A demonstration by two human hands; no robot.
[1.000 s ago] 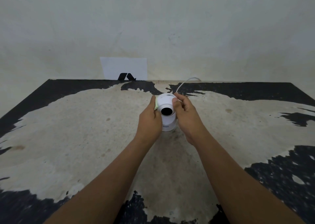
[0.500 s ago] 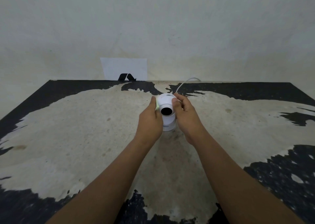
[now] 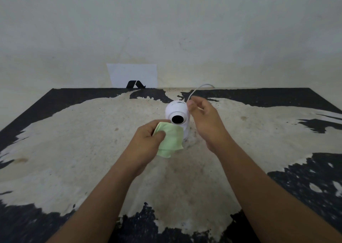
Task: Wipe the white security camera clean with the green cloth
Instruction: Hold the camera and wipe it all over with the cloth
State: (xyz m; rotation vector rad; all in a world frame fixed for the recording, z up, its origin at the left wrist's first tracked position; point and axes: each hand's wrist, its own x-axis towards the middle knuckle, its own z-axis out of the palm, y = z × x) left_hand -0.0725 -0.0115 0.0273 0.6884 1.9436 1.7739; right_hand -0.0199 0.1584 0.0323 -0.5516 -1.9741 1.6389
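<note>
The white security camera [image 3: 177, 116] stands upright on the surface [image 3: 92, 150], a little beyond the middle of it, its round head turned so that the dark lens [image 3: 177, 119] faces the person. The surface is worn, pale where the black coating has flaked off and dark at its edges.

The left hand [image 3: 148, 141] sits just in front of the camera and slightly to its left, its grip closed on the green cloth [image 3: 170, 139]. The thumb presses the cloth's upper left corner against the fingers (the rest of the fabric hangs loose below the hand, folded over at its bottom edge). The cloth's top edge lies right under the lens and covers the front of the camera's lower body; whether it actually presses on the plastic cannot be told.

The right hand [image 3: 205, 120] is beside the camera on its right, fingers curled narrowly with the fingertips [image 3: 190, 107] touching or nearly touching the side of the head. A thin white cable [image 3: 199, 87] rises from behind the camera, arcs up past this hand toward the back edge of the surface, and seems to pass through the curled fingers, though the exact pinch is hard to make out.

Behind the camera and to its left, a white sheet of paper [image 3: 132, 74] with a black mark leans against the pale wall [image 3: 166, 30].
</note>
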